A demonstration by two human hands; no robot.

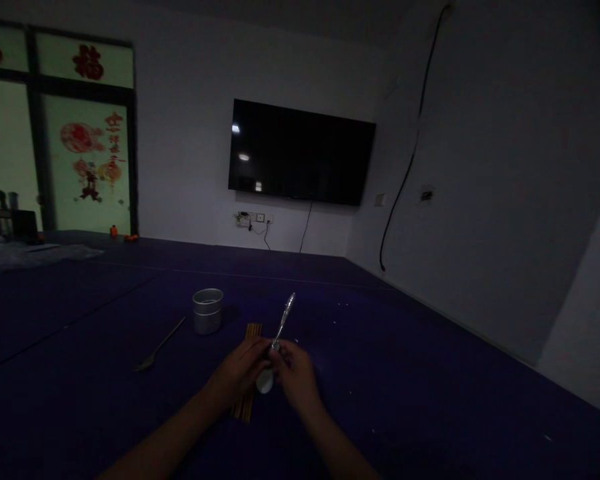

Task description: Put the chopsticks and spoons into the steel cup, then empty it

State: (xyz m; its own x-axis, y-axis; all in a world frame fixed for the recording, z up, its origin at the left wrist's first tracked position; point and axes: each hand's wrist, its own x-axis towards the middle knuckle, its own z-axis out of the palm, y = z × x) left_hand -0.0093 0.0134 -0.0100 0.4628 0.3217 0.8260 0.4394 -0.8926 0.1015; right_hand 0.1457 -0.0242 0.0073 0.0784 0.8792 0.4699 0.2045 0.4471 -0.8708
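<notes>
A shiny metal spoon (285,317) stands tilted between my hands, its handle pointing up and away and its pale round bowl (265,381) showing below my fingers. My left hand (237,371) has its fingers closed at the spoon's neck from the left. From the other side, my right hand (296,375) pinches the same part. Partly covered by my left hand, a bundle of wooden chopsticks (243,408) lies on the purple surface. A grey metal cup (208,315) stands upright beyond my left hand. Left of it lies what looks like a fork (156,350).
The purple surface (430,387) reaches to the walls, with small white specks on it. Clear plastic sheeting (40,255) and small orange objects (130,237) are at the far left. A black cable (405,180) hangs down the right wall; a television (303,153) is mounted ahead.
</notes>
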